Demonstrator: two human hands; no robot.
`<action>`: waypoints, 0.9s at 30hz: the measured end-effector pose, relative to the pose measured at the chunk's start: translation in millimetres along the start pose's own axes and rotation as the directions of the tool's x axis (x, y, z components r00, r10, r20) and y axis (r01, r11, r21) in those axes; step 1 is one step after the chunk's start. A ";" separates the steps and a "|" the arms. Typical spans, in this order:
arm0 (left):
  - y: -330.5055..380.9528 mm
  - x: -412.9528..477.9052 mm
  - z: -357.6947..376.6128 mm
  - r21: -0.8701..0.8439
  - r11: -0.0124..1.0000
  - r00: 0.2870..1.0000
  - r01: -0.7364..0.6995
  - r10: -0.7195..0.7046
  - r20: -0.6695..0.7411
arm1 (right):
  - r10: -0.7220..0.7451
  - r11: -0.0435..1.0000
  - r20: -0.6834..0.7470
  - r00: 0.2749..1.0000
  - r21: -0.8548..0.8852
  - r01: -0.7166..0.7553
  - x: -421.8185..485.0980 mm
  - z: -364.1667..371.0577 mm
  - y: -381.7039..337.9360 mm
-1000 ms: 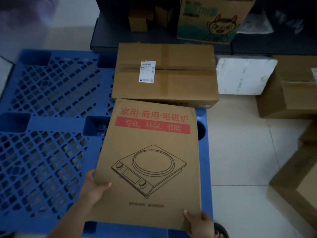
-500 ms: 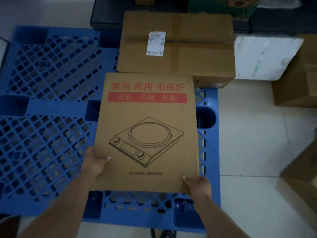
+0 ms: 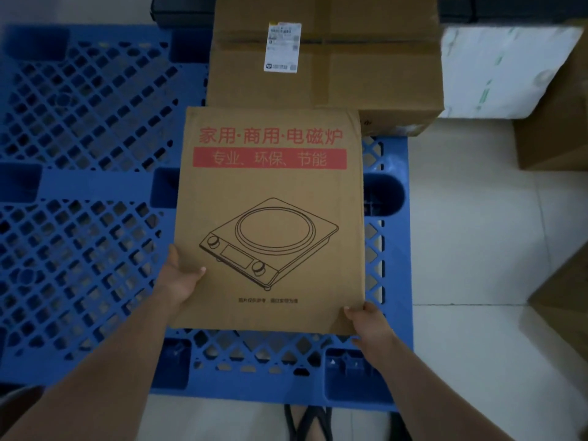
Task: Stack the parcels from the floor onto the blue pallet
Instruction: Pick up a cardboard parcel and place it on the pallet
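A flat brown carton (image 3: 270, 192) printed with red characters and a line drawing of an induction cooker lies over the right part of the blue lattice pallet (image 3: 82, 237). My left hand (image 3: 176, 281) grips its near left edge, thumb on top. My right hand (image 3: 370, 323) holds its near right corner. Behind it a larger taped brown parcel (image 3: 359, 74) with a white label rests on the pallet's far right corner, its right end past the pallet's edge.
A white wrapped parcel (image 3: 506, 74) and brown boxes (image 3: 553, 128) stand on the tiled floor (image 3: 471, 237) to the right. Another brown box (image 3: 569, 300) sits at the right edge. A dark low shelf (image 3: 181, 7) runs behind the pallet. My sandalled foot (image 3: 307, 421) is at the pallet's near edge.
The carton has straightened from a tilt and now sits square to the parcel behind it, closer to the pallet. Both hands kept their hold on it.
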State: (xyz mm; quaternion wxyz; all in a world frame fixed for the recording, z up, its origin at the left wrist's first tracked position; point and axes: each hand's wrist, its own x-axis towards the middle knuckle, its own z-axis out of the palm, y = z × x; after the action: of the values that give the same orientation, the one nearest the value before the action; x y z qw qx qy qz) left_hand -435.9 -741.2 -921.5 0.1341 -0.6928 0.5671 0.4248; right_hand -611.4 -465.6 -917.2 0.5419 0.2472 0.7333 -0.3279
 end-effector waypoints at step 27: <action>7.8 -122.7 87.8 -0.373 0.821 0.897 0.431 -0.433 0.085 | -0.151 0.932 0.210 0.966 -0.297 0.210 -30.5 -82.3 -21.7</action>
State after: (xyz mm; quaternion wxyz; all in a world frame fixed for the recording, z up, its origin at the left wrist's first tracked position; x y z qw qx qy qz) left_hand -480.8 -602.7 -881.3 0.0879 -0.8165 0.3015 0.4845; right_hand -670.1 -418.6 -867.2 0.6072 0.0570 0.7428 -0.2761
